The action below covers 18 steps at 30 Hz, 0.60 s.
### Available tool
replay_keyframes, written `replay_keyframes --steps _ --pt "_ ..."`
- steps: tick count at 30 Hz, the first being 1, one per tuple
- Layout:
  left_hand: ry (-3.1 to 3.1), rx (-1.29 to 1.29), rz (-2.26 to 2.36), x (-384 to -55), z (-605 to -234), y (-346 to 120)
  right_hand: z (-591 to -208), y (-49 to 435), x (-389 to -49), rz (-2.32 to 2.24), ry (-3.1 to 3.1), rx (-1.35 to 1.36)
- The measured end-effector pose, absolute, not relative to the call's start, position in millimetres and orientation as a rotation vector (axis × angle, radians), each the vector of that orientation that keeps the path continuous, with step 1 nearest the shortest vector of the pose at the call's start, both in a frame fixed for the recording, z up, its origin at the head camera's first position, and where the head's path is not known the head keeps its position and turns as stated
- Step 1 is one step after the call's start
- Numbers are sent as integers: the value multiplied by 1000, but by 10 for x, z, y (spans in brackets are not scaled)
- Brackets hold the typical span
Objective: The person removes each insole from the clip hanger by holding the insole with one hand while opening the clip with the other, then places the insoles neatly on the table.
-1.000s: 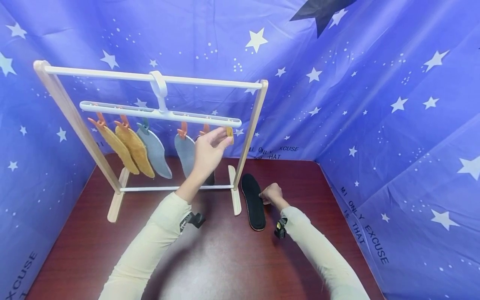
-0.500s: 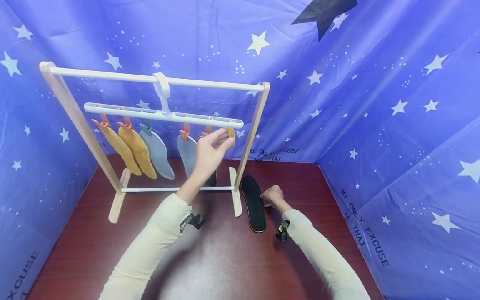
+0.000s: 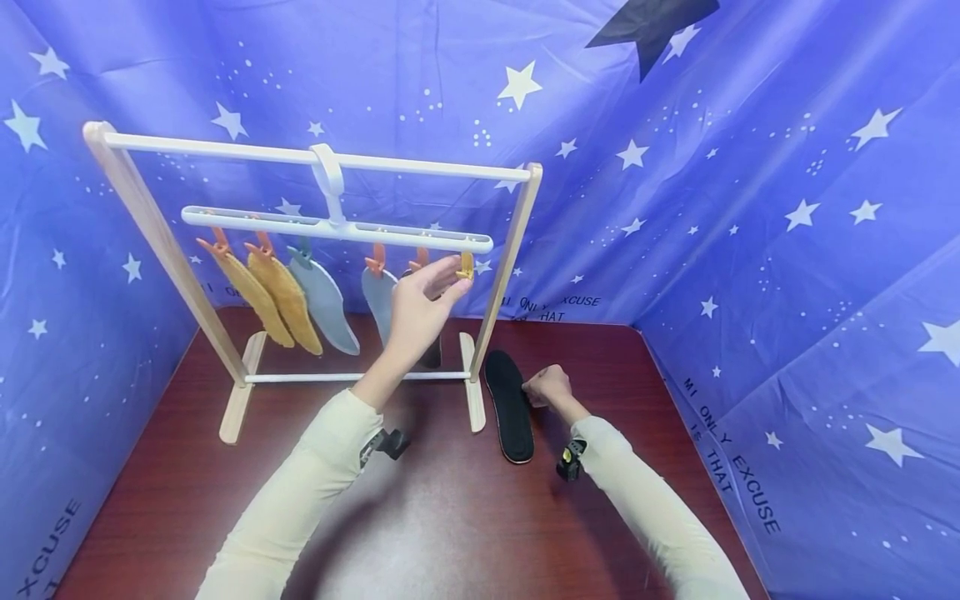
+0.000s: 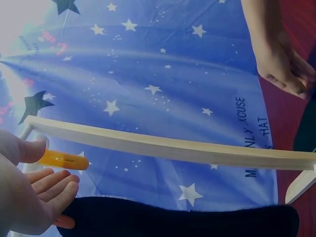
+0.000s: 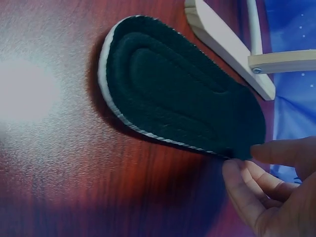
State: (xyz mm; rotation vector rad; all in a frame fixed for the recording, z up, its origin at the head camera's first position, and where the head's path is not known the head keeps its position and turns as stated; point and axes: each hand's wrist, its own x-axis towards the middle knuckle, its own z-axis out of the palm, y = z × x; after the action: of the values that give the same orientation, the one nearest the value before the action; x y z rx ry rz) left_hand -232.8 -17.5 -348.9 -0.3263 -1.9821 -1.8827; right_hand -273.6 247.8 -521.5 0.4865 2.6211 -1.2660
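My left hand [image 3: 420, 304] is at the right end of the white hanger [image 3: 337, 229], beside a yellow clip [image 3: 467, 266] hanging there. In the left wrist view, the thumb lies by the clip's near end, with a gap to the loosely extended fingers; contact is unclear. My right hand [image 3: 548, 387] pinches the far side edge of a black insole [image 3: 510, 408] on the table. The right wrist view shows the thumb above that edge and fingertips below it. A dark insole [image 4: 177, 217] hangs close to my left hand, mostly hidden by it in the head view.
The hanger hooks over a wood-and-white rack [image 3: 150, 208]. Yellow insoles [image 3: 288, 304] and grey insoles [image 3: 326, 304] hang from orange and green clips. A rack foot [image 3: 472, 383] stands just left of the loose insole. Blue star-patterned cloth [image 3: 675, 167] encloses the reddish table [image 3: 450, 517].
The yellow clip has turned from its broad face to a narrower side view, and the hanger has shifted slightly right. My right hand keeps its hold on the black insole.
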Motion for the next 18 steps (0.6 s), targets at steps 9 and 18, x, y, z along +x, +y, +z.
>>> replay_keyframes --steps 9,18 --pt "-1826 -249 -1732 -2188 -3489 -329 -4942 2436 -2786 -1427 2585 463" --pt "-1726 -100 -1532 -2107 -3395 -529 -4483 2272 -2754 -1877 2578 170"
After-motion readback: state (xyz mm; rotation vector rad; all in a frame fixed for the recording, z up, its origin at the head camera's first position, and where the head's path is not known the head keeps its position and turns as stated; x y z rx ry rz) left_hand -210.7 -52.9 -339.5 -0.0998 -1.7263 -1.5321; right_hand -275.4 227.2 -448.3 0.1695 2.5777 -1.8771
